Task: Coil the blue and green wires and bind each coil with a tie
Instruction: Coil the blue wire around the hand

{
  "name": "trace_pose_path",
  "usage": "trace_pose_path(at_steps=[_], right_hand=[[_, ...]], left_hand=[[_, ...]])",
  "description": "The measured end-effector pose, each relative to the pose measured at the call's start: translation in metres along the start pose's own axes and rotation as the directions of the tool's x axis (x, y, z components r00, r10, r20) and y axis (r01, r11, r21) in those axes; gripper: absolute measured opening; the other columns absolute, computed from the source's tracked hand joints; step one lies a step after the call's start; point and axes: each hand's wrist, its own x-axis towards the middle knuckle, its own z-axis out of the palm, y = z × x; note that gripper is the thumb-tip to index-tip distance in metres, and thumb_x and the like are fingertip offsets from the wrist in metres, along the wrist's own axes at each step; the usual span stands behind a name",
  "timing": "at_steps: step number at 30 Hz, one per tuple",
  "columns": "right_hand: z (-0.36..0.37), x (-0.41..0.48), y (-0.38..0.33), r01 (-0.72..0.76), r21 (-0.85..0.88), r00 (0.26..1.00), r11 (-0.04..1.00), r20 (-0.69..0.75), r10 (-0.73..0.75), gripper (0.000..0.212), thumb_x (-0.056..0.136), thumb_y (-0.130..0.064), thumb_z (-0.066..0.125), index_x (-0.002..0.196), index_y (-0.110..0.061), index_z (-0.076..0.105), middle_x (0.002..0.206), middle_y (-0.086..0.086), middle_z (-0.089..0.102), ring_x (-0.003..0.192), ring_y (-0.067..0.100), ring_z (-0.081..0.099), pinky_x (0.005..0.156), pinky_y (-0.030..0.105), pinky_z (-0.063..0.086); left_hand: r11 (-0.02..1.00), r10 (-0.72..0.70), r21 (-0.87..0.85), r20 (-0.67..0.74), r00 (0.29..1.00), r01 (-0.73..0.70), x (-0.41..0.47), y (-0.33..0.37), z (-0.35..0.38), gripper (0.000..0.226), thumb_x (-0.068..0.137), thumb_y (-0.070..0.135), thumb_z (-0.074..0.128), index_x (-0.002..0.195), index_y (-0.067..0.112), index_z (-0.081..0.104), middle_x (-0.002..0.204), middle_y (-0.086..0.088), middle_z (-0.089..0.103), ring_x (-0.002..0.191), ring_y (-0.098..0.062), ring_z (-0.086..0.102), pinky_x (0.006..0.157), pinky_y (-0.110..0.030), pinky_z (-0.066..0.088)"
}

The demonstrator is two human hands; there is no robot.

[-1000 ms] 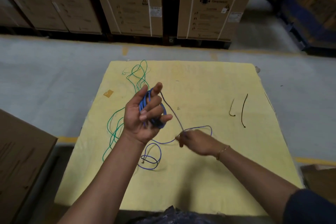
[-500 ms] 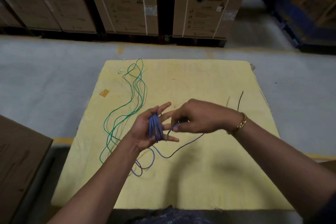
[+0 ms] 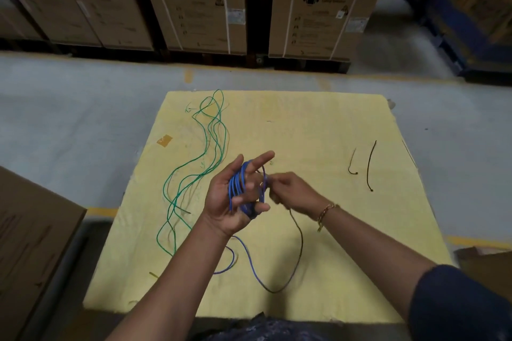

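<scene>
My left hand (image 3: 225, 202) is raised palm-up over the yellow mat (image 3: 332, 230), with several turns of the blue wire (image 3: 237, 188) wound around its fingers and held there. Just to the right, my right hand (image 3: 293, 191) pinches the wire's running strand at the coil. From there the free tail (image 3: 300, 246) drops in a loop onto the mat. The green wire (image 3: 210, 147) lies loose and uncoiled on the mat's left half. Two black ties (image 3: 370, 166) lie side by side on the right of the mat.
Tall cardboard washing-machine boxes (image 3: 327, 5) stand in a row beyond the grey floor. A brown carton (image 3: 30, 232) sits close on the left, and another carton corner (image 3: 484, 260) shows at the right. A small tan tape patch (image 3: 164, 140) is stuck on the mat.
My right hand swung from the mat up to the coil, laying more blue wire around my left fingers. The loose blue tail on the mat has grown shorter.
</scene>
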Motion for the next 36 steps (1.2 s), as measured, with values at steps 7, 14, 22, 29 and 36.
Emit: trace_pose_path(at_steps=[7, 14, 22, 29, 36], right_hand=[[0.029, -0.029, 0.042, -0.144, -0.136, 0.967, 0.98, 0.189, 0.169, 0.041, 0.104, -0.047, 0.04, 0.103, -0.017, 0.066, 0.065, -0.003, 0.051, 0.057, 0.009, 0.047, 0.061, 0.03, 0.046], [-0.004, -0.039, -0.009, 0.049, -0.521, 0.915, 0.852, 0.365, 0.171, 0.025, 0.101, -0.032, 0.048, 0.112, -0.019, 0.066, 0.086, -0.007, 0.06, 0.067, -0.001, 0.051, 0.066, 0.027, 0.039], [-0.078, -0.03, -0.058, 0.212, -0.586, 0.96, 0.782, 0.275, -0.054, 0.009, 0.093, -0.025, 0.065, 0.091, -0.022, 0.073, 0.059, -0.013, 0.051, 0.056, 0.002, 0.048, 0.055, 0.018, 0.032], [-0.11, -0.011, -0.075, 0.208, -0.435, 0.974, 0.876, 0.179, -0.142, 0.014, 0.079, -0.027, 0.083, 0.079, -0.019, 0.071, 0.065, -0.003, 0.064, 0.061, 0.007, 0.052, 0.06, 0.027, 0.04], [-0.131, 0.003, -0.08, 0.166, -0.286, 0.98, 0.944, 0.151, -0.127, 0.031, 0.072, -0.032, 0.088, 0.076, -0.008, 0.068, 0.055, -0.004, 0.054, 0.058, 0.012, 0.045, 0.056, 0.029, 0.037]], left_hand=[[0.942, 0.221, 0.323, -0.394, 0.892, -0.09, 0.02, 0.016, 0.018, 0.06, 0.102, 0.043, 0.043, 0.147, 0.004, 0.047, 0.094, -0.007, 0.079, 0.063, -0.017, 0.075, 0.062, -0.043, 0.064], [0.662, 0.247, 0.701, -0.539, 0.805, 0.266, 0.041, 0.009, -0.001, 0.045, 0.106, 0.044, 0.041, 0.149, 0.03, 0.044, 0.137, 0.006, 0.066, 0.125, -0.028, 0.063, 0.099, -0.052, 0.042], [0.469, 0.005, 0.733, -0.56, 0.829, 0.492, 0.045, 0.003, 0.016, 0.044, 0.105, 0.051, 0.038, 0.13, 0.024, 0.063, 0.115, -0.011, 0.075, 0.108, -0.03, 0.069, 0.093, -0.046, 0.043], [0.617, -0.184, 0.627, -0.473, 0.862, 0.476, 0.046, 0.004, 0.029, 0.064, 0.105, 0.054, 0.033, 0.104, 0.0, 0.067, 0.039, -0.002, 0.029, 0.033, -0.016, 0.037, 0.084, -0.048, 0.058], [0.869, -0.399, 0.273, -0.104, 0.911, 0.412, 0.044, 0.016, 0.031, 0.042, 0.105, 0.043, 0.045, 0.087, 0.006, 0.054, 0.038, 0.003, 0.027, 0.028, -0.01, 0.029, 0.092, -0.064, 0.051]])
